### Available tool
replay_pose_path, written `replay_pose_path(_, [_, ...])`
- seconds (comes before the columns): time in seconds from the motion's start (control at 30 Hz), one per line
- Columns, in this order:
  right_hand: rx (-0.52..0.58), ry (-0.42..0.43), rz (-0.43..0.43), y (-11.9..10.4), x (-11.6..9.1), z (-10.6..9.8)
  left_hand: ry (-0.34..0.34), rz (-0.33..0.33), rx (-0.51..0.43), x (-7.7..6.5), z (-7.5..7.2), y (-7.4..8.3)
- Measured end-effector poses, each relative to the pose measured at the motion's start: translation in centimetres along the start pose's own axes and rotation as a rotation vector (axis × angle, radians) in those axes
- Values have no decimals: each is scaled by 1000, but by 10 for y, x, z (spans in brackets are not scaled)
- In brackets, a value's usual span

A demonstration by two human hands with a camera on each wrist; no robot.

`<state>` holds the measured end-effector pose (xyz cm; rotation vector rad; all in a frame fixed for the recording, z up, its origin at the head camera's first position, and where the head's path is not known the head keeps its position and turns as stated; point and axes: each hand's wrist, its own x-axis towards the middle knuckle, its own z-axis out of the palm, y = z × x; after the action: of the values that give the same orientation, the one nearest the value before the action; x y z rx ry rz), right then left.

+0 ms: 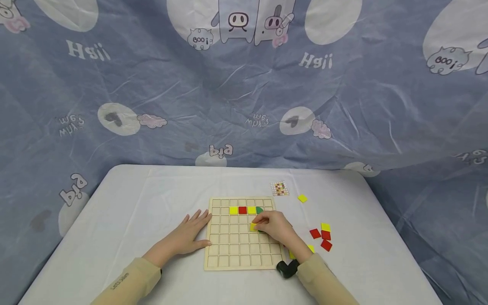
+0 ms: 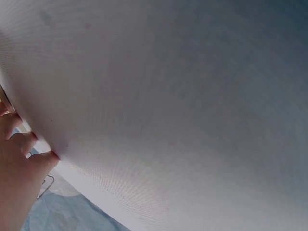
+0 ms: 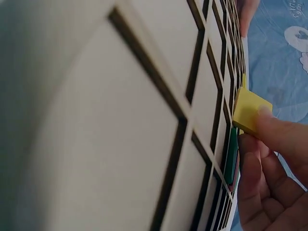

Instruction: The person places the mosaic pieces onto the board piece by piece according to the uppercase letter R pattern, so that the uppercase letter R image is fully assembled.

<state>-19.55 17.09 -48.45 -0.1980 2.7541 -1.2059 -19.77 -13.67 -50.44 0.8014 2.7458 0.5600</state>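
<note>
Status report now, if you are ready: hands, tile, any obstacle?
Left hand at left edge of board. Right hand pinching yellow tile over board. No obstacle seen; right hand hides part of board.

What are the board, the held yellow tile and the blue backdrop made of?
Board: probably bare wood, matte, being pale tan with dark brown edges along its grid. Held yellow tile: painted wood or plastic; its smooth, even color leaves that open. Blue backdrop: likely thin printed cloth with a slight sheen, judging by its creases, though plastic sheeting is possible.
</note>
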Motion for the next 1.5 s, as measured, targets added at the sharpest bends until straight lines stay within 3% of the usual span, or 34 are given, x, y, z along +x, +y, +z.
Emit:
replay_pose_path(0.4, [-157, 20, -87, -8, 6, 5, 0, 0, -14, 0, -3, 1])
replay_pose_path(0.57, [-164, 34, -88, -9, 5, 5, -3, 0, -14, 0, -3, 2])
replay_pose_path(0.77, [-61, 79, -3, -2, 1, -11, -2, 0, 3, 2, -1, 1])
replay_pose_path(1.07, [33, 126, 198, 31, -4, -46, 1, -3, -9, 3, 1, -1])
replay_pose_path(1.3, [26, 132, 249, 61, -11, -56, 0, -3, -6, 1, 1, 0])
replay_pose_path(1.5, [-30, 79, 261, 67, -18, -55, 6, -3, -10, 1, 1, 0])
